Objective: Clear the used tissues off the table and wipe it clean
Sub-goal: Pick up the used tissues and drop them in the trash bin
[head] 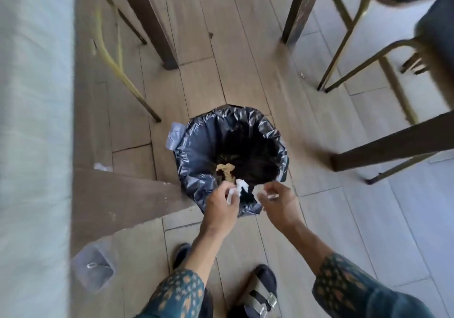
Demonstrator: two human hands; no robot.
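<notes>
Head view: we hold both hands over the bin (196, 145) so tissues drop inside. Left hand (221, 201) pinches a tissue (234, 191); right hand (278, 201), fingers curled, grips another scrap (272, 196).

Both my arms reach forward and down from the bottom of the frame toward its centre, patterned teal sleeves pushed up to mid-forearm. My left hand (221, 201) sits just left of centre, back toward me, fingers curled in and pinching something white. My right hand (278, 201) is level with it, just right of centre and a little apart, its fingers bent downward around a small white scrap at the fingertips.
</notes>
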